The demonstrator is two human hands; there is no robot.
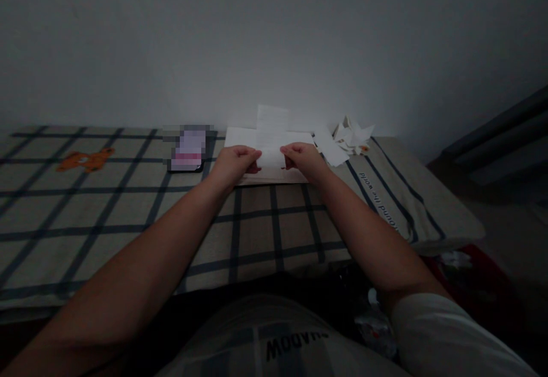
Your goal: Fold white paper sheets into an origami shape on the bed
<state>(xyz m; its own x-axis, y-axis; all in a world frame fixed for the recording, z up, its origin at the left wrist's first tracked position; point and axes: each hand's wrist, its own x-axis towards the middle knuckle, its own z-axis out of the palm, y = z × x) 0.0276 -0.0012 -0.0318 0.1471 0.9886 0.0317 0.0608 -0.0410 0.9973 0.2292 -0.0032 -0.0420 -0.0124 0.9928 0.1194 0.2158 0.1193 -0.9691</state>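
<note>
Both my hands hold a narrow strip of white lined paper (273, 126) upright, its top rising toward the wall. My left hand (240, 162) pinches its left edge between thumb and curled fingers. At the right edge, my right hand (301, 157) grips it the same way. Beneath them lies a flat stack of white paper (237, 136), partly hidden by the hands. Just right of the stack are a loose white sheet (331, 149) and a pile of folded paper pieces (353, 136).
A checked cloth (128, 206) covers the table against a pale wall (274, 40). On the left sit a phone (188, 149) with a blurred screen and an orange bear-shaped figure (87, 160). Something red (483, 286) is below the table's right end.
</note>
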